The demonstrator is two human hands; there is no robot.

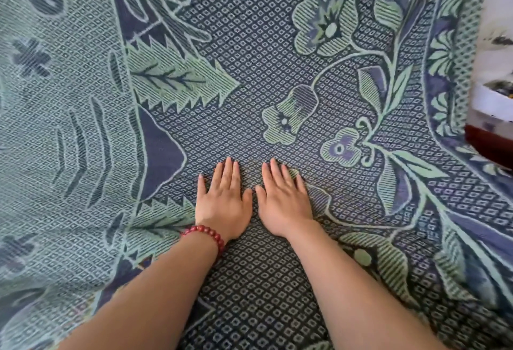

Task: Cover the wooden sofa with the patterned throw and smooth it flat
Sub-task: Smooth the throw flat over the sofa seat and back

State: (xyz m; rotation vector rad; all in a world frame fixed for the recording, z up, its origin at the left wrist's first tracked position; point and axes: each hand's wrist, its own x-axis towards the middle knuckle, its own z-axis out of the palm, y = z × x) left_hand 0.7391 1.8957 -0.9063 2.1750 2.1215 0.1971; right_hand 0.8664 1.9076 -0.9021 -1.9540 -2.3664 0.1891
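The patterned throw (277, 52), navy with pale green leaves, flowers and small diamonds, fills almost the whole view and lies spread over the sofa. My left hand (223, 201), with a red bead bracelet on the wrist, rests palm down on the fabric with straight fingers. My right hand (284, 199) lies flat right beside it, thumbs nearly touching. A dark red-brown piece of the wooden sofa (484, 145) shows at the right edge, past the throw's border.
At the far right, beyond the throw's edge, a white surface with blurred small items (495, 96) is visible. The throw's left part looks lighter and slopes away from the flat middle.
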